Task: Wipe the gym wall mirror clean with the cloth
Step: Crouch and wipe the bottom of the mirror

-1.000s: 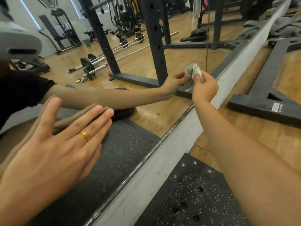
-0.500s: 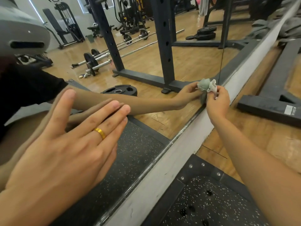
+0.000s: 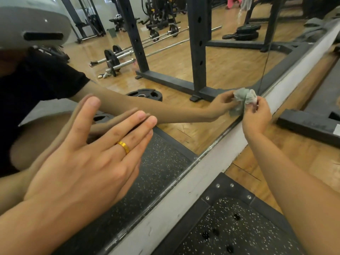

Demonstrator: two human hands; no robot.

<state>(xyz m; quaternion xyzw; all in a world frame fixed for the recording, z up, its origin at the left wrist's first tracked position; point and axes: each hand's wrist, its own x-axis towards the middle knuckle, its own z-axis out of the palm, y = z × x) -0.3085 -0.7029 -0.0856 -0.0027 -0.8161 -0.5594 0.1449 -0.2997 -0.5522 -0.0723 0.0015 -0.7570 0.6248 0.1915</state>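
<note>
Low down, right hand [image 3: 255, 116] pinches the cloth [image 3: 245, 97] against the mirror [image 3: 230, 67] — left hand [image 3: 88, 162] fingers straight.

The mirror [image 3: 230, 67] is smooth, glossy glass, and its lower edge meets a white painted ledge [image 3: 193, 190] that is matt, chipped and streaked with dark scuffs. The cloth [image 3: 244, 99] pinched in the right hand [image 3: 256, 116] is thin, crumpled grey-green fabric. A polished yellow-metal ring [image 3: 123, 146] shines on the left hand [image 3: 82, 172]. The floor [image 3: 298, 150] is varnished wood with a soft sheen; the mat [image 3: 239, 227] is black speckled rubber, grainy and matt.
</note>
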